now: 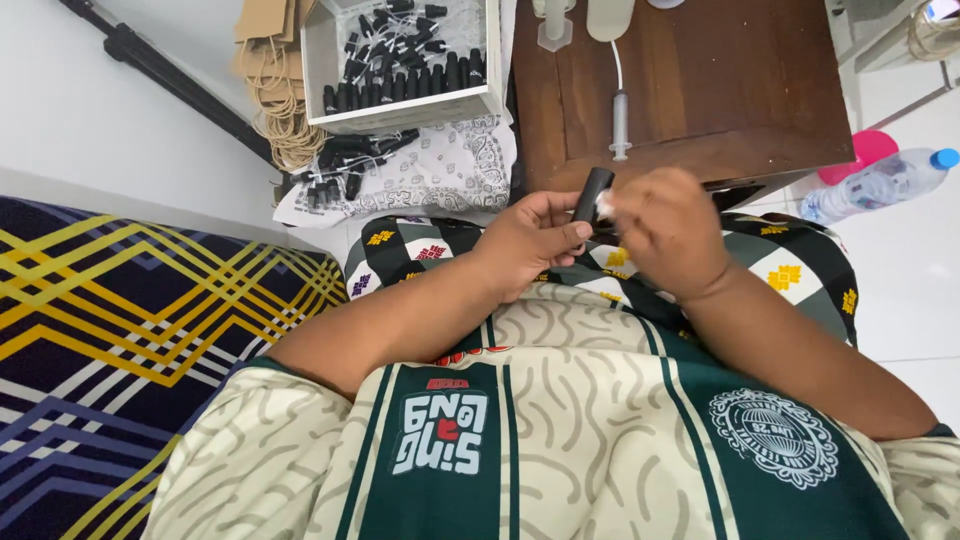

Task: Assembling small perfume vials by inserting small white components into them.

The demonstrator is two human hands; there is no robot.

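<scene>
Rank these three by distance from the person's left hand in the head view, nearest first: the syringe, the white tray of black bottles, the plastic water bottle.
From the left hand:
1. Syringe, just above on the brown table.
2. White tray of black bottles, upper left.
3. Plastic water bottle, lying far right on the floor.

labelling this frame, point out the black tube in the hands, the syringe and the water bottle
black tube [593, 192], head view, middle of its body
syringe [620, 118], head view, clear barrel
water bottle [880, 183], head view, its clear side
</scene>
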